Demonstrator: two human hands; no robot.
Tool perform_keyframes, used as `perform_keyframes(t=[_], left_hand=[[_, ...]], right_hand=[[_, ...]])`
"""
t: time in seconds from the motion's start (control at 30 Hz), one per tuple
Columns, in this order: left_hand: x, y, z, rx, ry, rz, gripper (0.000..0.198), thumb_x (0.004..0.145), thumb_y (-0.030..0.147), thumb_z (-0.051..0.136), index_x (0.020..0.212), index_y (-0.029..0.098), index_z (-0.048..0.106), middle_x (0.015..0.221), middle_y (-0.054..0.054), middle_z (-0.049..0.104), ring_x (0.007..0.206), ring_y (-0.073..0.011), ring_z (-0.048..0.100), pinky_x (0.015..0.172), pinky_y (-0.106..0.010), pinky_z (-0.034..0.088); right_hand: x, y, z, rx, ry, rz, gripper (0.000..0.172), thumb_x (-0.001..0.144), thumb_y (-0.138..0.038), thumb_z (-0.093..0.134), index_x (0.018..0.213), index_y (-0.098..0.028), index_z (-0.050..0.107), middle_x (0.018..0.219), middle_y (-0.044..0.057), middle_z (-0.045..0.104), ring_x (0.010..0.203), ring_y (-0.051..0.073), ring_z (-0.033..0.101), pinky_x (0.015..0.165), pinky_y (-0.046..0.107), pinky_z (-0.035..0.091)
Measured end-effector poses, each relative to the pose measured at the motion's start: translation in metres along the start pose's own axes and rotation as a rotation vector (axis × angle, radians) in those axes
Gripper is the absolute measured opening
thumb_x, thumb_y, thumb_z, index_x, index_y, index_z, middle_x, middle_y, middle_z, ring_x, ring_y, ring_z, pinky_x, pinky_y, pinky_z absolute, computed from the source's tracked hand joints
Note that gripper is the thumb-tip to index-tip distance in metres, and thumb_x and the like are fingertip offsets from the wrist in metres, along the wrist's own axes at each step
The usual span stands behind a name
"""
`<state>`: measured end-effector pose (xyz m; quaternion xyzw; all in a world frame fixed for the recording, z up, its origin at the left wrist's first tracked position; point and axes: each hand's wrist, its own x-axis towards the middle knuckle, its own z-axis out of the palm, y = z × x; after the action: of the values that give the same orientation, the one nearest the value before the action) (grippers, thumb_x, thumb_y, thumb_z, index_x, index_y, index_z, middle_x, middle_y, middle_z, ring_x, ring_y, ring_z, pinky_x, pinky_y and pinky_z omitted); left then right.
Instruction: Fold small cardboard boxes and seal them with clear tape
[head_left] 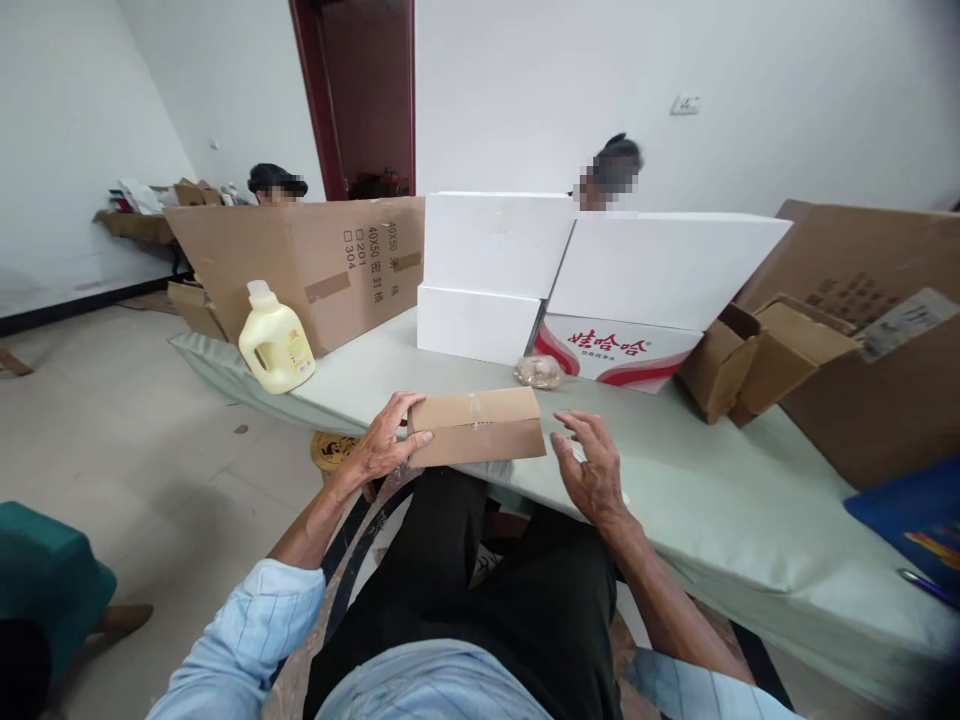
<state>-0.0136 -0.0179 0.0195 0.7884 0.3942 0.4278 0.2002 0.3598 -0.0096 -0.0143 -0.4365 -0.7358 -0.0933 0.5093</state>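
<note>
1. Your left hand (382, 440) is closed on the left end of the small cardboard box (480, 428), with the thumb on the front face and the fingers over the top.
2. Your right hand (592, 468) is spread open and holds nothing, just beside the box's right end.
3. The box is at the near edge of the table (712, 490), in front of the white foam boxes (495, 240).
4. It looks light and taped shut. The corners are probably stiff and the broad faces may dent, so grip it by the short ends.

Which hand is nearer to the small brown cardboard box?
Left. The left hand grips the box at its left end; the right hand hovers open off its right end, not touching.
</note>
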Motion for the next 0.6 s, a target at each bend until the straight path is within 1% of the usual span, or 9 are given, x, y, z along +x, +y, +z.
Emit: perform_keyframes(t=[0.03, 0.1, 0.13, 0.2, 0.27, 0.37, 0.47, 0.53, 0.6], left_hand=[[0.001, 0.001, 0.000, 0.002, 0.008, -0.003, 0.050, 0.098, 0.038, 0.067, 0.143, 0.022, 0.055, 0.139, -0.013, 0.060, 0.129, -0.0280, 0.061, 0.105, -0.042, 0.057], [0.004, 0.002, 0.000, 0.015, 0.022, -0.013, 0.046, 0.097, 0.038, 0.067, 0.139, 0.021, 0.059, 0.135, -0.012, 0.063, 0.125, -0.0273, 0.063, 0.099, -0.040, 0.058], [0.005, 0.003, 0.000, 0.028, 0.032, -0.022, 0.044, 0.097, 0.038, 0.067, 0.136, 0.021, 0.060, 0.134, -0.011, 0.065, 0.123, -0.0269, 0.064, 0.097, -0.039, 0.058], [0.007, 0.005, -0.001, 0.056, 0.054, -0.042, 0.038, 0.097, 0.036, 0.064, 0.132, 0.020, 0.063, 0.132, -0.011, 0.067, 0.118, -0.0259, 0.066, 0.092, -0.037, 0.059], [0.007, 0.007, -0.001, 0.077, 0.053, -0.038, 0.035, 0.098, 0.035, 0.063, 0.130, 0.020, 0.064, 0.130, -0.011, 0.068, 0.114, -0.0250, 0.067, 0.091, -0.037, 0.058], [0.006, 0.009, -0.001, 0.092, -0.005, 0.021, 0.043, 0.095, 0.037, 0.069, 0.133, 0.019, 0.063, 0.131, -0.012, 0.068, 0.117, -0.0263, 0.066, 0.100, -0.041, 0.057], [0.006, 0.010, 0.001, 0.099, -0.061, 0.048, 0.051, 0.092, 0.039, 0.074, 0.137, 0.020, 0.062, 0.135, -0.012, 0.066, 0.124, -0.0282, 0.064, 0.108, -0.044, 0.055], [0.006, 0.009, 0.002, 0.109, -0.090, 0.038, 0.049, 0.095, 0.040, 0.071, 0.139, 0.020, 0.062, 0.137, -0.013, 0.065, 0.127, -0.0285, 0.063, 0.110, -0.044, 0.054], [0.007, 0.009, 0.003, 0.118, -0.115, 0.027, 0.047, 0.098, 0.041, 0.067, 0.140, 0.020, 0.062, 0.138, -0.013, 0.064, 0.129, -0.0285, 0.063, 0.112, -0.044, 0.053]], right_hand=[[0.005, -0.018, 0.003, 0.020, -0.017, -0.066, 0.031, 0.105, -0.036, 0.059, 0.133, -0.025, 0.068, 0.126, 0.014, 0.067, 0.115, 0.030, 0.064, 0.098, 0.049, 0.057], [0.012, -0.047, 0.005, 0.011, -0.066, -0.172, 0.032, 0.104, -0.034, 0.064, 0.134, -0.025, 0.066, 0.126, 0.014, 0.066, 0.114, 0.030, 0.063, 0.095, 0.049, 0.057], [0.014, -0.057, 0.006, -0.011, -0.089, -0.209, 0.031, 0.103, -0.034, 0.065, 0.133, -0.024, 0.066, 0.125, 0.014, 0.065, 0.111, 0.031, 0.062, 0.093, 0.048, 0.057], [0.015, -0.069, 0.007, -0.067, -0.119, -0.251, 0.029, 0.103, -0.034, 0.067, 0.129, -0.022, 0.067, 0.120, 0.015, 0.065, 0.104, 0.030, 0.060, 0.089, 0.047, 0.056], [0.014, -0.072, 0.006, -0.118, -0.134, -0.263, 0.030, 0.103, -0.037, 0.067, 0.128, -0.021, 0.066, 0.118, 0.015, 0.064, 0.101, 0.031, 0.057, 0.087, 0.047, 0.054], [0.013, -0.069, 0.005, -0.149, -0.159, -0.247, 0.031, 0.102, -0.039, 0.069, 0.126, -0.019, 0.065, 0.116, 0.015, 0.063, 0.101, 0.031, 0.056, 0.087, 0.046, 0.052], [0.013, -0.069, 0.004, -0.147, -0.187, -0.222, 0.022, 0.101, -0.039, 0.069, 0.111, -0.020, 0.064, 0.112, 0.014, 0.062, 0.100, 0.031, 0.056, 0.086, 0.043, 0.050], [0.014, -0.071, 0.005, -0.151, -0.210, -0.214, 0.019, 0.102, -0.038, 0.069, 0.101, -0.021, 0.062, 0.106, 0.012, 0.063, 0.096, 0.030, 0.054, 0.084, 0.042, 0.048], [0.014, -0.074, 0.005, -0.156, -0.244, -0.220, 0.019, 0.102, -0.036, 0.068, 0.093, -0.022, 0.058, 0.100, 0.010, 0.063, 0.092, 0.028, 0.053, 0.082, 0.040, 0.045]])
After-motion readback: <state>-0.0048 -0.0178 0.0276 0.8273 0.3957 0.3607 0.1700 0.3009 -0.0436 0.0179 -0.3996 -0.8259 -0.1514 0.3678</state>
